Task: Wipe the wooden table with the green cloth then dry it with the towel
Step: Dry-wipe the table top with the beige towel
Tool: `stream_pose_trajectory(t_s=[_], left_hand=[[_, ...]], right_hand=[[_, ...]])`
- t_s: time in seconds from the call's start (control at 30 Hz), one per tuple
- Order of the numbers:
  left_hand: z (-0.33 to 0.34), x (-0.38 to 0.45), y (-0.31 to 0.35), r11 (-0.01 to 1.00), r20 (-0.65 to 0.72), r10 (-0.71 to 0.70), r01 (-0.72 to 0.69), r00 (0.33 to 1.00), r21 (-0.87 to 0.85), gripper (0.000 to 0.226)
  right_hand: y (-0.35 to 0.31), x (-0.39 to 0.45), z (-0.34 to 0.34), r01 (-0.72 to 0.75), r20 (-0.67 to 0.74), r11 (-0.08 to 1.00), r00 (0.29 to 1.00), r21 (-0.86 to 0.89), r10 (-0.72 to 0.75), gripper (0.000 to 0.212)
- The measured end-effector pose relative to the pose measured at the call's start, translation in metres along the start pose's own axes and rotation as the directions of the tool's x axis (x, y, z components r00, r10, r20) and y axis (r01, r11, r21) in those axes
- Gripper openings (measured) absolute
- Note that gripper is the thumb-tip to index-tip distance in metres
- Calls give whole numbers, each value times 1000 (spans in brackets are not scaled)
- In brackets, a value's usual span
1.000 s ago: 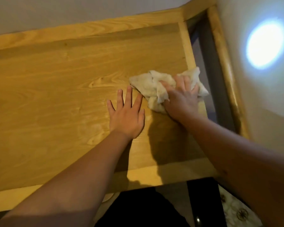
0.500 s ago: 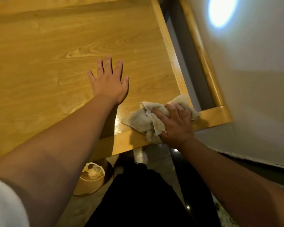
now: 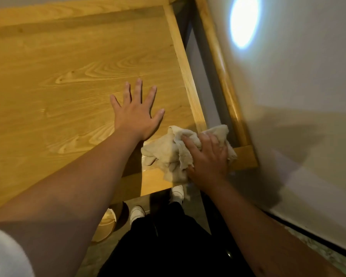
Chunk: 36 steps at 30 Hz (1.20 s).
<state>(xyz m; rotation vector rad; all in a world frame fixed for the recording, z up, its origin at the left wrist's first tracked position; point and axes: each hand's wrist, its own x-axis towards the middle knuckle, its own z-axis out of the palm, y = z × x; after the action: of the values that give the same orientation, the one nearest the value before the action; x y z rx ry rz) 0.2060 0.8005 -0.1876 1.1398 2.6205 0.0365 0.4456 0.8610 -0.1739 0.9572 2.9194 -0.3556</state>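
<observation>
**Soft cloth bunched at the table's near corner**

Cream towel [image 3: 168, 154] sits crumpled on the near right corner of the table [image 3: 68, 76], the right hand [image 3: 207, 156] clutching its folds. It looks light and limp, best gripped by a gathered handful. Beyond, the left hand [image 3: 137, 114] lies flat, fingers spread. The left hand's fingers have splayed wider than half a second ago; the towel stays at the corner.

Looks like room in home. Big wooden counter [image 3: 68, 76] pushed near plain white wall [image 3: 298, 96]. Bright round light spot [image 3: 244, 23] on wall. Stone-look floor [image 3: 100, 254] below, small wooden basket [image 3: 106, 226] standing on it under counter.
</observation>
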Motion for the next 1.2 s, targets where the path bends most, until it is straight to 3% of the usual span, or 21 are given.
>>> stream_pose_trajectory(t_s=[0.23, 0.43, 0.67, 1.0, 1.2], left_hand=[[1, 0, -1, 999, 4, -7, 6, 1000, 38, 69], [-2, 0, 3, 1000, 16, -10, 10, 1000, 15, 63], [-4, 1, 3, 999, 31, 9, -10, 999, 30, 68], [1, 3, 1, 999, -6, 36, -36, 999, 33, 71], [0, 4, 3, 999, 9, 31, -31, 999, 16, 71]], right_hand=[[-1, 85, -8, -179, 58, 967, 984, 180, 171, 70], [1, 200, -8, -62, -32, 989, 997, 131, 66, 81], [-10, 315, -14, -42, -61, 983, 997, 179, 54, 67], [-34, 423, -28, 79, -177, 997, 981, -24, -82, 65], [-42, 468, -33, 102, -133, 993, 985, -60, -110, 63]])
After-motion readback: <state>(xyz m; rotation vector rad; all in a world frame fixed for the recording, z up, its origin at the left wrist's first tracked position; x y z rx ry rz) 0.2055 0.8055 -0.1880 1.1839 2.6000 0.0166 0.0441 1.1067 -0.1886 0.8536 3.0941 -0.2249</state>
